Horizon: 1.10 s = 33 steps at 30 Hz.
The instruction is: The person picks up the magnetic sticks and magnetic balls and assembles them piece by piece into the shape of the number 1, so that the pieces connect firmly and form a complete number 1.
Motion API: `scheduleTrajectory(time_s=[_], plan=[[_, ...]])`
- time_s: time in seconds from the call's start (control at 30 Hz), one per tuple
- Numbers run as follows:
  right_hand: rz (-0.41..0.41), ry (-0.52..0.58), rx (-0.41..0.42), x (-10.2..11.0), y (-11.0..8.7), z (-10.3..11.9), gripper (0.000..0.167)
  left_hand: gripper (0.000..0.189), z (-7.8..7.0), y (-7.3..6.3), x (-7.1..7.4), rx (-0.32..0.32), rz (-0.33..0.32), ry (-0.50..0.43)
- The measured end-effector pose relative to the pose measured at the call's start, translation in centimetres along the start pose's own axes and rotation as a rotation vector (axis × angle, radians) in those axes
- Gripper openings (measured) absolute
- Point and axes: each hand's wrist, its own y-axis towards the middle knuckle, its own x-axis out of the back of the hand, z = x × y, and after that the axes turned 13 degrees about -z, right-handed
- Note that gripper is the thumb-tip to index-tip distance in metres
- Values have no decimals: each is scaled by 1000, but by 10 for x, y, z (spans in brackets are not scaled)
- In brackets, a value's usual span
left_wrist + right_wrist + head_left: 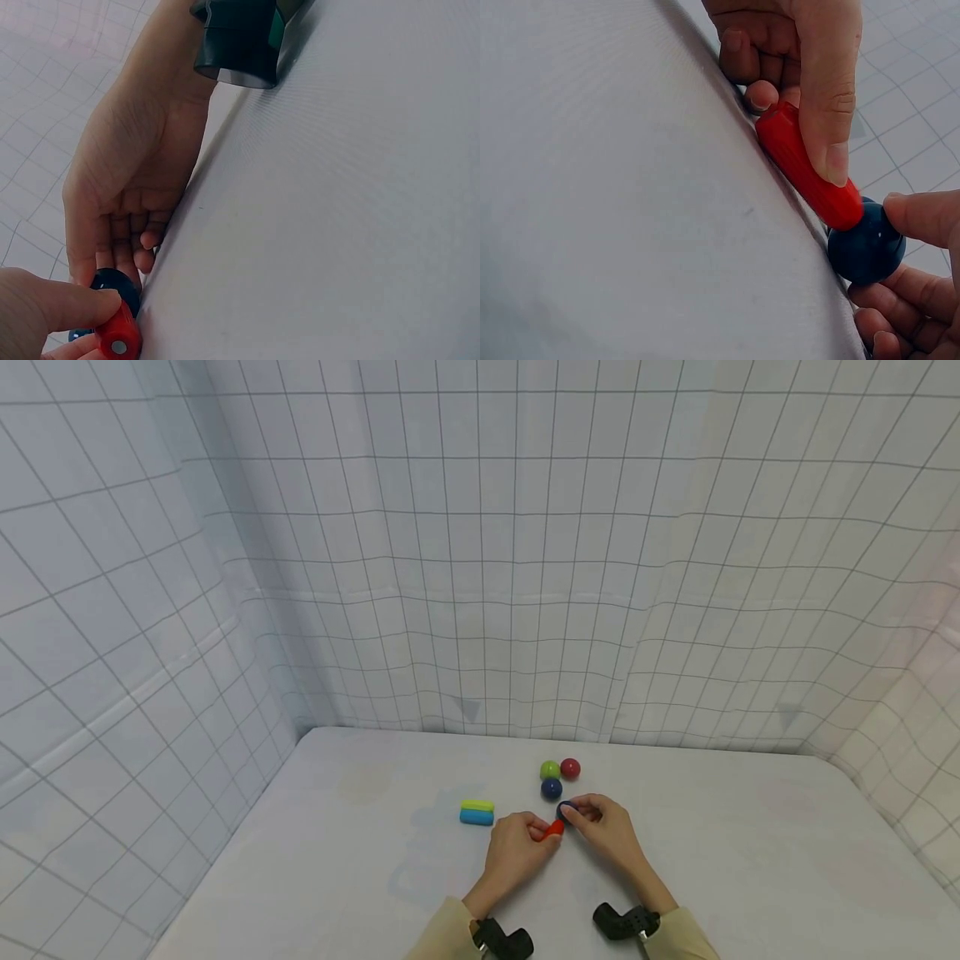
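My left hand (517,846) pinches a short red rod (806,169) between thumb and fingers, low over the white table. A round pale disc shows on one rod end in the left wrist view. Just right of it, my right hand (611,833) holds a dark blue ball (866,249) between thumb and fingertips. In the right wrist view, the rod's end touches the ball; whether they are joined I cannot tell. Right behind the hands lies another dark blue ball (551,789), with a green ball (550,770) and a red ball (571,768) close beyond it.
Left of the hands, a yellow-green rod (477,805) and a blue rod (477,817) lie side by side on the white table (337,860). A white gridded curtain (480,568) hangs behind the table and along both sides.
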Motion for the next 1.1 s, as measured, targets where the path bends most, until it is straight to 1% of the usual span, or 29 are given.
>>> scheduleTrajectory(time_s=[0.27, 0.43, 0.63, 0.9, 1.1], plan=[[3, -4, -6, 0, -1, 0, 22, 16, -1, 0, 0, -4, 4, -5], [2, 2, -16, 0, 0, 1, 22, 16, -1, 1, -1, -15, -4, 14], [-1, -8, -17, 0, 0, 0, 23, 17, 0, 1, -3, 0, -9, 43], [0, -11, -35, -1, 1, -2, 22, 17, 0, 0, -3, 6, -19, 49], [1, -11, -15, -1, 1, -3, 23, 18, 1, -1, -4, -5, -25, 44]])
